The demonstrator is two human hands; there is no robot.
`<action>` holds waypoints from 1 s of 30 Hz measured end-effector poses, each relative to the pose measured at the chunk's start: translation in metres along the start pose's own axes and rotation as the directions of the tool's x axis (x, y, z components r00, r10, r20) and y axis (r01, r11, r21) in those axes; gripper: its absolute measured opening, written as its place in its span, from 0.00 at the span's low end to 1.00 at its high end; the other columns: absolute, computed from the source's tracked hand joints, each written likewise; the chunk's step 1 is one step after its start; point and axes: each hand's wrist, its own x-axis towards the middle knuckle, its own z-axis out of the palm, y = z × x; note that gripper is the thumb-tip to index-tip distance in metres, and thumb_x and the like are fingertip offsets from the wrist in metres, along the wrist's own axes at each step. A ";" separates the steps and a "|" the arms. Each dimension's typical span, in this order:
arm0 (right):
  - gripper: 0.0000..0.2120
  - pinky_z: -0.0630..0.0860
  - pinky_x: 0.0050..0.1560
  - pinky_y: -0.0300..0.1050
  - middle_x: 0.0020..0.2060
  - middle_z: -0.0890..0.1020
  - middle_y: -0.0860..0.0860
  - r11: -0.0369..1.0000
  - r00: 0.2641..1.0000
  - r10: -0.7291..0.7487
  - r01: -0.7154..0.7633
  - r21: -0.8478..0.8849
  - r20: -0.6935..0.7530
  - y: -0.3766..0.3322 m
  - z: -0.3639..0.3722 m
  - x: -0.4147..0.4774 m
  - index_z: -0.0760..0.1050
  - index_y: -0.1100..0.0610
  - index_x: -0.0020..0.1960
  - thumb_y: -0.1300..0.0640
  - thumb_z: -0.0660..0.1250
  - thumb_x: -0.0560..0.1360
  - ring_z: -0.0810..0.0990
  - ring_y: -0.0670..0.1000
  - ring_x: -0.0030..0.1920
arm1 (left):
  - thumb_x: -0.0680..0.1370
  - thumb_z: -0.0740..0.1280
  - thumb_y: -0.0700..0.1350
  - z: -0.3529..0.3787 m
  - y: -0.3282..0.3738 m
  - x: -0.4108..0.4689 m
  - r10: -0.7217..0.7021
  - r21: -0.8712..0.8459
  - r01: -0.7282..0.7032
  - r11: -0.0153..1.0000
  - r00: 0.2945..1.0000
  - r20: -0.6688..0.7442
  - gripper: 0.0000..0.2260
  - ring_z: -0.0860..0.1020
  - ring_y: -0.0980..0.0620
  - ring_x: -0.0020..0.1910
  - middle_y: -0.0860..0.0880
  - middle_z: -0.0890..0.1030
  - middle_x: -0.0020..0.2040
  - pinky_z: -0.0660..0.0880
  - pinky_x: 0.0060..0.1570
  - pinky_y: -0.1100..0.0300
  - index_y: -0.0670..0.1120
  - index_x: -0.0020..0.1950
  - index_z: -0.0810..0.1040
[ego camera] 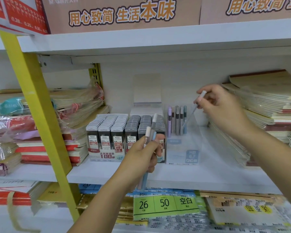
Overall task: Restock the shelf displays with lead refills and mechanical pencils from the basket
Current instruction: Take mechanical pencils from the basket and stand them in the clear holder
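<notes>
Right hand [223,105], right of centre, pinches 1 pencil [194,110] tilted over the clear display [183,148]. Left hand [141,153], lower centre, grips a pencil bunch [149,132] before the refill boxes [111,132].

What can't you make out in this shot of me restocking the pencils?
Head view only:
- Basket: not in frame, so the remaining stock is unknown.
- Pencil in the right hand: motion-blurred, so colour and tip are unclear.
- Bunch of pencils in the left hand: fingers cover them, so the exact count is unclear.
- Clear display box: label print is too faint to read fully.
- Lead refill display: its right side is hidden behind the left hand.
</notes>
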 end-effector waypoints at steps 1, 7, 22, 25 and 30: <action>0.06 0.75 0.43 0.36 0.43 0.82 0.48 0.994 0.999 -0.024 0.028 -0.107 0.040 0.005 0.004 0.001 0.74 0.48 0.53 0.57 0.67 0.78 0.81 0.45 0.42 | 0.84 0.60 0.43 0.000 0.000 0.000 0.003 -0.013 -0.003 1.000 1.000 -0.004 0.10 0.60 0.56 0.23 0.52 0.76 0.33 0.60 0.22 0.65 0.49 0.59 0.80; 0.06 0.69 0.40 0.32 0.43 0.80 0.46 0.934 0.980 -0.075 0.134 -0.330 0.186 0.023 0.024 -0.001 0.75 0.51 0.55 0.56 0.66 0.78 0.76 0.42 0.42 | 0.84 0.61 0.46 -0.005 0.002 0.001 0.030 0.038 -0.030 0.999 1.000 0.005 0.07 0.62 0.55 0.24 0.50 0.79 0.33 0.61 0.24 0.65 0.43 0.54 0.74; 0.12 0.65 0.45 0.47 0.45 0.79 0.55 0.772 0.979 -0.130 0.201 -0.603 0.160 0.029 0.038 0.008 0.76 0.57 0.49 0.53 0.74 0.71 0.71 0.58 0.52 | 0.83 0.63 0.50 -0.010 -0.005 0.003 0.074 0.093 -0.074 0.993 0.997 0.002 0.08 0.73 0.56 0.29 0.50 0.85 0.40 0.73 0.31 0.65 0.50 0.57 0.80; 0.10 0.63 0.51 0.45 0.48 0.76 0.55 0.797 0.985 -0.139 0.172 -0.579 0.101 0.018 0.034 0.002 0.79 0.56 0.52 0.53 0.71 0.74 0.69 0.57 0.55 | 0.82 0.64 0.50 -0.010 -0.004 0.001 0.044 0.027 -0.045 0.999 0.998 0.047 0.10 0.81 0.54 0.35 0.47 0.87 0.46 0.80 0.39 0.61 0.49 0.59 0.80; 0.07 0.63 0.44 0.27 0.43 0.78 0.41 0.975 0.958 -0.092 0.142 -0.171 0.271 -0.023 0.037 -0.038 0.81 0.47 0.51 0.49 0.65 0.77 0.73 0.43 0.48 | 0.75 0.66 0.57 -0.003 -0.001 0.000 0.051 -0.008 -0.050 0.999 0.989 0.139 0.14 0.83 0.52 0.36 0.45 0.87 0.50 0.83 0.45 0.56 0.56 0.58 0.82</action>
